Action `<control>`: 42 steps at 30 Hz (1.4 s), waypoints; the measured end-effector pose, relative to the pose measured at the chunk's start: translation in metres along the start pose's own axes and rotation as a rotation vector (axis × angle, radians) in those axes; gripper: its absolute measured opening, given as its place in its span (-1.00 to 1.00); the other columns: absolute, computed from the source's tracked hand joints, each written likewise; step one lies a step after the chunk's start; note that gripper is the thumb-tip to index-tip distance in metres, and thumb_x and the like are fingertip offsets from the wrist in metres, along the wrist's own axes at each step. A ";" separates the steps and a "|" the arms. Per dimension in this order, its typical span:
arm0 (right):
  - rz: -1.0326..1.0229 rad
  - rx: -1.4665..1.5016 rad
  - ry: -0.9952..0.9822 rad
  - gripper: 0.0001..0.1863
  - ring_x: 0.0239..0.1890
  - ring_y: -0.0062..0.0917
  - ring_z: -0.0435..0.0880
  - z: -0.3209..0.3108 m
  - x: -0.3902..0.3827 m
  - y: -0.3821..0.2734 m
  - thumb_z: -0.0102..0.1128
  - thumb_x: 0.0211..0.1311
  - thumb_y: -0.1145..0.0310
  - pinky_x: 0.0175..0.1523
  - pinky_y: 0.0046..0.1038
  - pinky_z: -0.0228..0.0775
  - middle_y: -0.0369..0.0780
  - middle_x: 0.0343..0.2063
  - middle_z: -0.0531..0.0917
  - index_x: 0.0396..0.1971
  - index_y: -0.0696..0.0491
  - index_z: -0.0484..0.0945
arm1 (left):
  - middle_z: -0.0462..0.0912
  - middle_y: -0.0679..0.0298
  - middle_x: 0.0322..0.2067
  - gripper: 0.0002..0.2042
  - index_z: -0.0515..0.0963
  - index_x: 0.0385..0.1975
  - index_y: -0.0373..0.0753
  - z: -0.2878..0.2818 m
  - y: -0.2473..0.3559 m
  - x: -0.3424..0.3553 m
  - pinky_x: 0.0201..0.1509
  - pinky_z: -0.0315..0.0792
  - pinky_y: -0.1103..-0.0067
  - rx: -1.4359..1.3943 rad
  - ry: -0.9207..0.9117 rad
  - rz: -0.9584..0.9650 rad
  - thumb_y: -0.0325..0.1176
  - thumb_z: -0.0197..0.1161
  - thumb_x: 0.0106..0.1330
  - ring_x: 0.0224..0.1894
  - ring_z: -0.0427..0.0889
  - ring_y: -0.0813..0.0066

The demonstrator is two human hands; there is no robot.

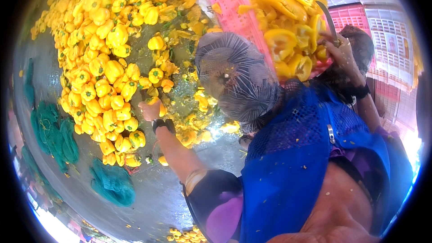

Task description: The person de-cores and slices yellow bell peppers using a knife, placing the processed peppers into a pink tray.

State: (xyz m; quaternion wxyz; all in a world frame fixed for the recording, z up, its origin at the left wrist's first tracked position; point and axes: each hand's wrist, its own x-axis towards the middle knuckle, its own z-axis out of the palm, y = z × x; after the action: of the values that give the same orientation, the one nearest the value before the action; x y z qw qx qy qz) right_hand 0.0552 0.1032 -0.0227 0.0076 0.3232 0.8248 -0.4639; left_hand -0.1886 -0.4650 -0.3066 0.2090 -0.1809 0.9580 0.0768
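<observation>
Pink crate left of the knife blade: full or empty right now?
Full, or nearly: cut yellow peppers lie heaped across the pink crate, hiding its floor.

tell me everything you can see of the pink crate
The pink crate looks like plastic, with slotted walls. It runs out of the picture's top edge, ahead and to the right, and is heaped with cut yellow peppers, some showing hollow insides. Patterned fabric hides part of its near left side. The right hand, holding a knife, is by its right side; contact is unclear.
</observation>
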 end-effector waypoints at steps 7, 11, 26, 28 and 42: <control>0.002 0.127 -0.015 -0.64 -0.74 -0.80 0.39 -0.004 -0.003 -0.009 0.01 0.26 0.41 -0.65 -0.74 0.23 -0.28 -0.46 0.63 0.05 0.15 0.43 | 0.49 -0.02 -0.08 -0.33 0.23 0.07 -0.45 -0.001 0.024 -0.024 -0.14 0.54 0.51 -1.195 0.115 -0.238 -0.42 0.47 -0.01 -0.20 0.56 0.36; 0.038 0.226 -0.104 -0.59 -0.76 -0.78 0.43 0.013 -0.008 -0.050 0.02 0.25 0.36 -0.70 -0.75 0.20 -0.30 -0.55 0.61 0.09 0.14 0.40 | 0.53 0.18 -0.20 -0.45 0.32 0.00 -0.37 -0.083 0.082 -0.063 -0.27 0.50 0.57 -1.380 0.137 0.211 -0.38 0.42 0.02 -0.25 0.56 0.40; -0.492 0.238 -0.313 -0.49 -0.50 -0.52 0.62 0.033 -0.028 -0.093 0.02 0.17 0.45 -0.40 -0.46 0.46 -0.18 -0.52 0.60 0.17 0.07 0.24 | 0.44 0.16 -0.25 -0.47 0.34 -0.14 -0.36 -0.221 0.300 -0.326 -0.12 0.45 0.53 -0.736 0.552 1.087 -0.45 0.49 -0.10 -0.22 0.44 0.44; -0.646 0.351 -0.230 -0.52 -0.63 -0.49 0.59 0.030 -0.030 -0.082 0.03 0.18 0.41 -0.51 -0.44 0.43 -0.25 -0.64 0.58 0.13 0.08 0.28 | 0.44 0.16 -0.26 -0.49 0.34 -0.17 -0.36 -0.211 0.310 -0.340 -0.14 0.45 0.54 -0.774 0.463 1.141 -0.45 0.48 -0.10 -0.25 0.45 0.44; -0.425 0.444 -0.322 -0.45 -0.26 -0.26 0.62 0.009 -0.020 -0.004 0.02 0.08 0.46 -0.18 -0.35 0.45 0.05 -0.26 0.57 0.14 0.20 0.25 | 0.48 0.12 -0.26 -0.47 0.29 -0.11 -0.33 -0.179 0.367 -0.399 -0.17 0.47 0.51 -0.712 0.111 1.097 -0.41 0.42 -0.07 -0.30 0.52 0.40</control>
State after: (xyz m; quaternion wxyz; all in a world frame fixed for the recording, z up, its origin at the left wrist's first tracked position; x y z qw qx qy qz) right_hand 0.0665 0.0846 -0.0188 -0.0296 0.0603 0.7408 -0.6683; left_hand -0.0563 -0.0413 0.0520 0.0170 0.2722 0.8366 0.4751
